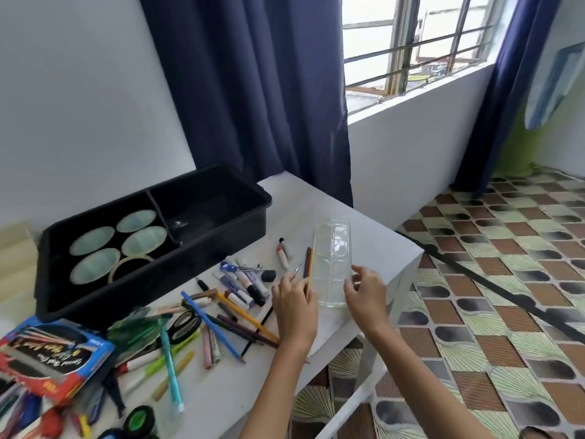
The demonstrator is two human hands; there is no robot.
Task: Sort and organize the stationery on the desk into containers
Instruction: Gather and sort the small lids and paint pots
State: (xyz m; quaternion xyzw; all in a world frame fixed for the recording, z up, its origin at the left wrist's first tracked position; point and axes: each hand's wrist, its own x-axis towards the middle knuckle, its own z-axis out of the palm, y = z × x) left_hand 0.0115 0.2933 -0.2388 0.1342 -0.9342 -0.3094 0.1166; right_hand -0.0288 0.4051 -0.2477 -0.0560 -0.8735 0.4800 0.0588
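Gripped two pencils (308,267), one dark and one orange, in the left hand (296,307) at the centre of the frame, with fingers curled round the lower ends and the shafts pointing up the frame. Pinched a thin silvery item in the same hand, too small to identify. Kept the pencils just left of a clear container (333,258), a long see-through tray lying flat on the white desk (234,388) near its right edge. Held the right hand (364,291) at the container's right side with fingers loosely bent; could not tell whether gripping the rim or only touching it. Left a loose heap of markers (240,280), black-handled scissors (185,324) and a long blue pencil (209,324) spread lower left of the hands. Found a red and blue box (47,359) at the lower left corner. Saw a black bin (152,248) at centre left, split in two compartments, with four pale oval discs and a tape roll (131,264) in the left one. Showed a dark blue curtain (253,90) at upper centre, a barred window (411,42) at upper right and a patterned tile floor (474,312) at lower right
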